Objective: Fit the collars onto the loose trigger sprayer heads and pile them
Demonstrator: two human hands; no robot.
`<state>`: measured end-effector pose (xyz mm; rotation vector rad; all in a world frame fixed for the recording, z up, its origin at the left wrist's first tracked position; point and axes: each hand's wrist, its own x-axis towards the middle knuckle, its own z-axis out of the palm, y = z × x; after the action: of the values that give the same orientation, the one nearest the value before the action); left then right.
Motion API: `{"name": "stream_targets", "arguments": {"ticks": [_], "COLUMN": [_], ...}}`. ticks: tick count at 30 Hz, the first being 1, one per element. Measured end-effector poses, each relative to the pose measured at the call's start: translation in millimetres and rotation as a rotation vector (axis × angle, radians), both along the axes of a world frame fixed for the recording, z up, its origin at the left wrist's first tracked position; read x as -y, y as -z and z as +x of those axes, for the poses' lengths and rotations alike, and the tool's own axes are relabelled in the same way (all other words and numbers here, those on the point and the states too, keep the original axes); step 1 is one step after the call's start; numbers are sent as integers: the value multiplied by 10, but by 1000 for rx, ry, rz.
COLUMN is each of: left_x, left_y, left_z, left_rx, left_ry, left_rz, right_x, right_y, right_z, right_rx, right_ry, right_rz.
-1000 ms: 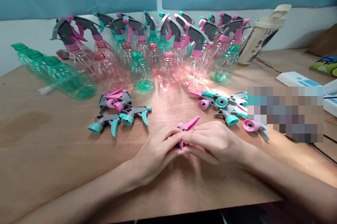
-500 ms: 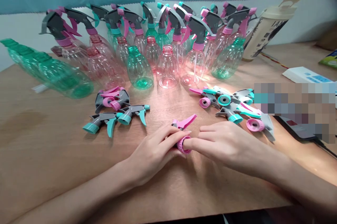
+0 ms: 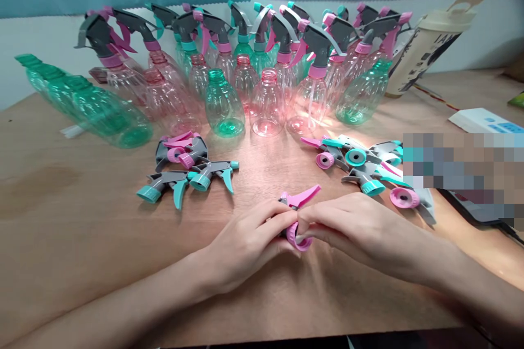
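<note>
Near the front of the table, my left hand (image 3: pixel 245 237) is closed around a trigger spray head (image 3: pixel 306 196). Its pink trigger points up and to the right, and the grey body is mostly covered by my fingers. The open end of the pink collar (image 3: pixel 303 245) faces right. My right hand (image 3: pixel 356 226) pinches that collar, with the thumb at its opening and the fingers bent over the rim. Whether anything small sits between those fingertips is hidden.
Several loose spray heads lie left (image 3: pixel 164 185) and right (image 3: pixel 370 185) behind my hands. Behind them stand pink and green bottles (image 3: pixel 268 114), many with heads on. Green bottles (image 3: pixel 118 119) lean at far left. A cream tumbler (image 3: pixel 429 48) and a white box (image 3: pixel 487 119) are at right.
My right index finger was poking into the pink collar; now the thumb and fingers pinch at its rim. The spray head has shifted slightly right and down in the picture.
</note>
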<state>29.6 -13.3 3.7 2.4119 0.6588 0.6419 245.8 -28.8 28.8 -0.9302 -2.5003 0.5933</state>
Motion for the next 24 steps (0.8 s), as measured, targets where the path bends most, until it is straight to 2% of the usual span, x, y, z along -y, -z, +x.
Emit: {"name": "stream_targets", "arguments": {"ticks": [3,9,14,18,24], "left_x": [5,-8,0,3,-1], "left_y": [-5,-19,-23,-3,12], "left_z": [-7,-22,-36,-42,-47], "left_rx": [17,95,122,157,148], "left_ry": [2,-74,-86,-80,-88], "left_rz": [-40,-133,-185,-207,-195], "right_x": [3,-15,-12,-8,-25], "right_y": [-35,-148,-84,-29,31], "right_z": [22,74,-42,-121,-109], "right_rx": [-2,-104,-289,-330,-355], "right_ry": [16,77,111,91,77], "right_rz": [-4,-63,161,332,369]}}
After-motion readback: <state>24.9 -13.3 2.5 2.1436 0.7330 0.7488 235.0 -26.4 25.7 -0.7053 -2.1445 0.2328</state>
